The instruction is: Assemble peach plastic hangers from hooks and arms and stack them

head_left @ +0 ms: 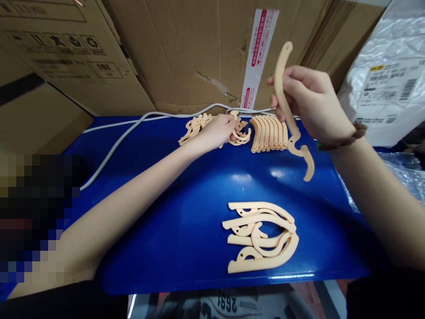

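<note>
Though behind the hanger piece (281, 94), white cable (142, 117) near a cardboard box (195, 48).

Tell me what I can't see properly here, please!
All in the head view:
- What the left hand pinches: hidden by its own fingers.
- Part of the left pile: hidden behind that hand.
- Small words on the package label: too small and blurred.
- Grey printed thing underneath: cut off by the bottom edge.

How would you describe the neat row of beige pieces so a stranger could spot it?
Find the far edge of the blue table, by the brown cardboard. The row lies right of the left hand. Its curved strips lie side by side, bent alike, unlike the jumbled heap left of that hand.
</note>
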Tool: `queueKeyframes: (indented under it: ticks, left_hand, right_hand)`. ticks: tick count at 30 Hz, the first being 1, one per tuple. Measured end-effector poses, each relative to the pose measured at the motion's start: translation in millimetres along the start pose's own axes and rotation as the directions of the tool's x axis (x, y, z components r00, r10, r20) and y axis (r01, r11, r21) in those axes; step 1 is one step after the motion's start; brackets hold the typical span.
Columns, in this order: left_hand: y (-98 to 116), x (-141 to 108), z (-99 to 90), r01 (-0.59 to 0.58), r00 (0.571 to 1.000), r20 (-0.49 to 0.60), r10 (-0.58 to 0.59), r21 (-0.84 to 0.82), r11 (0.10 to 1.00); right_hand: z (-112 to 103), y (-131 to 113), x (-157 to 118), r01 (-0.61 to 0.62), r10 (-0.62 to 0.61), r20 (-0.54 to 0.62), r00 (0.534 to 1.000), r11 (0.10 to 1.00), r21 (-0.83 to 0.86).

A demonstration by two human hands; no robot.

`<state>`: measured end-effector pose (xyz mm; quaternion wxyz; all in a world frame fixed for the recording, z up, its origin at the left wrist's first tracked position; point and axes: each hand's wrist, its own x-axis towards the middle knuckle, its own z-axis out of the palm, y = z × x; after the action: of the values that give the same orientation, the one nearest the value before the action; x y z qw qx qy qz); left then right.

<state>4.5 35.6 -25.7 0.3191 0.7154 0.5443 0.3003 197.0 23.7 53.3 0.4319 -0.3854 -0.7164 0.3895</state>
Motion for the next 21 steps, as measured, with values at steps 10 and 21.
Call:
queueKeyframes:
  ticks: [10, 21]
  left_hand:
    - [-26.0, 20.6, -8.7, 0.062, 0.996, -0.072, -0.05, 0.18, 0.982]
    - [22.1, -11.0, -29.9, 0.076, 0.977, 0.209, 0.042, -0.525, 0.848]
  right_hand:
    - [0.9, -6.3, -3.3, -0.022, 0.027, -0.1, 0.995, 0.999, 0.049]
    - [-3.4, 6.7, 6.0, 0.279, -0.225, -0.451, 0.864, 0.959, 0.057]
